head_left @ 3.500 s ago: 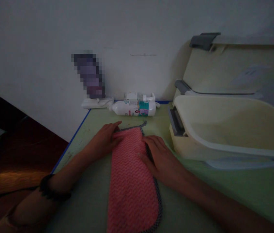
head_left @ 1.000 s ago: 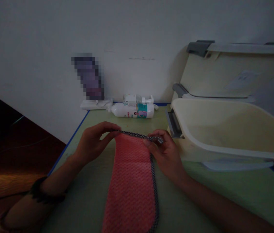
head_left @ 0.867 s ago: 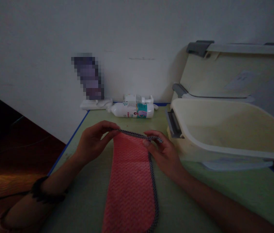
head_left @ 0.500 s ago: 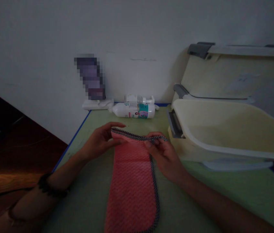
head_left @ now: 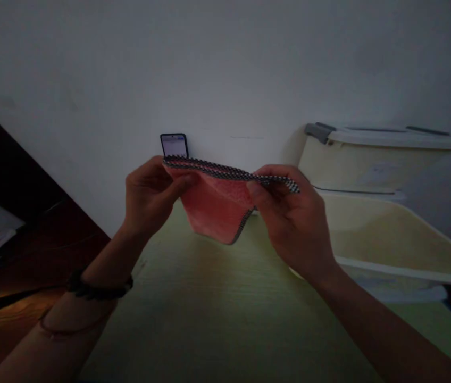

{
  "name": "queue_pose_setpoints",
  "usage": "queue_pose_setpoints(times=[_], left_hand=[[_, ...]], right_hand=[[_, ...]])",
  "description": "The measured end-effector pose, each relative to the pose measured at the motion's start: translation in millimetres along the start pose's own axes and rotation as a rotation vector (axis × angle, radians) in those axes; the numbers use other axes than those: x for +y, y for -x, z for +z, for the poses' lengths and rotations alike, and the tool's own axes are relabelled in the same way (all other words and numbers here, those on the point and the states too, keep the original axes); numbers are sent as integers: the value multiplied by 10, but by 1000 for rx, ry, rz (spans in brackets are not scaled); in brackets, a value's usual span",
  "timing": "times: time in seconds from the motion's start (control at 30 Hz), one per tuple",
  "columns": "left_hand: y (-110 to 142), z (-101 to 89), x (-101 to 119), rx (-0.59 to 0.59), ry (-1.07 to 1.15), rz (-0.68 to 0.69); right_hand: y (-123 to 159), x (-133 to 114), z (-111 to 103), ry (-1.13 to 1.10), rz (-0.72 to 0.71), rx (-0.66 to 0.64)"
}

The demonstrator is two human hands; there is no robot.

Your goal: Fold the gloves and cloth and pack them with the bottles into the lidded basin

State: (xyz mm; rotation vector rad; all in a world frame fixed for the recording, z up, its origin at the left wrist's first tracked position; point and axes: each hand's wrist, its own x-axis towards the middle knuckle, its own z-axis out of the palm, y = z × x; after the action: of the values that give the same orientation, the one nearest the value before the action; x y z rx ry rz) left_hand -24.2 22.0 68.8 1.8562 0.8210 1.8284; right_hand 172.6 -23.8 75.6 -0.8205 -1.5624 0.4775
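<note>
A pink cloth (head_left: 213, 210) with black-and-white checked edging hangs between my two hands, raised above the green table (head_left: 209, 308). It is folded, with its edged layers together along the top. My left hand (head_left: 151, 197) pinches the upper left corner, thumb in front and fingers behind. At the upper right, my right hand (head_left: 293, 213) grips the edging between thumb and fingers, and a short end of the trim sticks out past the thumb. The cloth's lower edge hangs free, tilted away from me.
A phone (head_left: 174, 146) leans upright against the white wall (head_left: 225, 69). On the right stands a cream storage bin (head_left: 393, 229), its lid (head_left: 373, 159) raised behind it. Dark reddish flooring (head_left: 66, 244) shows past the table's left side.
Both hands have lifted the cloth up and away from the tabletop. Its lower part has swung off the table, and it now covers the white bottles at the back. The camera view has tilted up.
</note>
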Motion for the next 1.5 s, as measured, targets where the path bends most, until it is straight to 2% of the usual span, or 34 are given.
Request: queue_pose_setpoints(times=[0.07,0.17,0.23,0.3,0.37,0.43,0.47,0.53,0.67,0.77,0.8,0.87,1.0,1.13,1.27,1.37,1.5], left_hand=[[93,-93,61,-94,11,33],[420,-250,73,-517,21,-12],[658,-318,60,-772,-49,-111],[836,-337,57,-927,-101,-186],[933,-315,65,-1049,-118,-242],[961,-275,69,-1114,-95,-273],[958,-256,65,-1110,-79,-284],[941,-219,38,-1026,-69,-307],[925,-125,-74,-697,-36,-437],[924,-24,-190,-476,29,-590],[916,10,-238,-424,13,-619],[878,73,-353,-344,-92,-624],[747,166,-628,-288,-293,-581],[676,181,-840,-307,-450,-557],[677,115,-936,-329,-571,-507],[676,73,-967,-369,-619,-471],[656,68,-991,-457,-647,-421]], right_hand=[[62,16,-69,99,-84,-84],[355,146,-168,172,-135,-347],[604,251,-222,168,-98,-560],[827,333,-262,190,-22,-719],[984,386,-286,204,68,-758],[1064,418,-290,174,169,-739],[1077,429,-283,143,221,-718],[1064,454,-249,69,319,-645],[956,564,-118,-149,472,-392],[862,728,12,-287,508,-320],[832,794,57,-286,512,-305],[772,928,149,-175,490,-195],[658,1142,307,-30,462,-48],[588,1260,385,108,413,-25],[632,1260,367,302,255,-86],[738,1121,310,504,79,-169],[863,883,234,656,-149,-438]])
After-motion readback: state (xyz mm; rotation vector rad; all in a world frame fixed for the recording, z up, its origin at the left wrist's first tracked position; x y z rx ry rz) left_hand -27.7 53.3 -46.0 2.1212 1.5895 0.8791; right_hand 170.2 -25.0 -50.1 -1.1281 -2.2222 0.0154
